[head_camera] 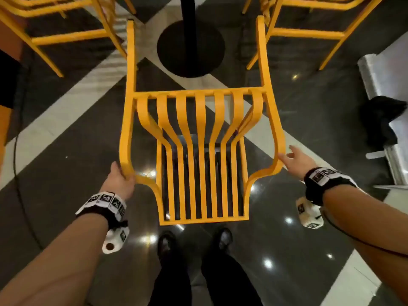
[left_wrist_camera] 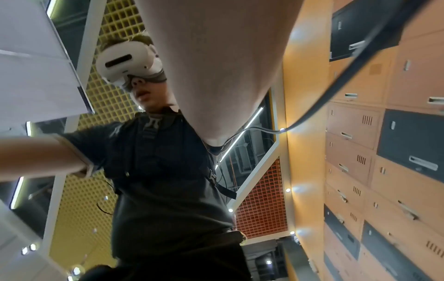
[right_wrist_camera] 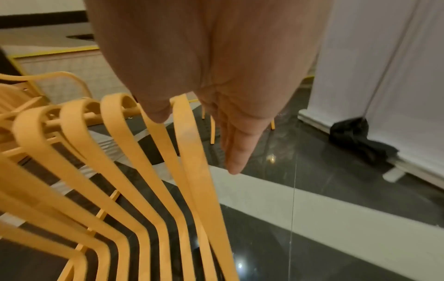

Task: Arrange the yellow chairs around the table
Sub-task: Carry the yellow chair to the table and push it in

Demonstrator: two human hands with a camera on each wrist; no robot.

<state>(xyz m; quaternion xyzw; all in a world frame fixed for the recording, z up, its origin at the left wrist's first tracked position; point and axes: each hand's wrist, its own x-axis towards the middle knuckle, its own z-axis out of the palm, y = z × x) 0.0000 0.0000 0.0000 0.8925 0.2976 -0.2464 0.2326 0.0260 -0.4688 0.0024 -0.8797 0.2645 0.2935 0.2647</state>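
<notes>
A yellow slatted chair (head_camera: 201, 151) hangs tilted in front of me, its seat near my feet and its legs pointing toward the table's black round base (head_camera: 191, 49). My left hand (head_camera: 120, 173) grips the curved left armrest. My right hand (head_camera: 291, 156) lies against the right armrest with straight fingers. In the right wrist view the right hand (right_wrist_camera: 201, 136) has its fingers (right_wrist_camera: 235, 152) stretched out beside the chair's outer slats (right_wrist_camera: 144, 171), holding nothing. The left wrist view looks back at my arm and body; the left hand is hidden there.
Two more yellow chairs stand at the far left (head_camera: 66, 38) and far right (head_camera: 309, 32) of the table's base. A black bundle (head_camera: 382, 120) lies by a white wall base on the right. A black cable (head_camera: 17, 151) runs over the glossy floor on the left.
</notes>
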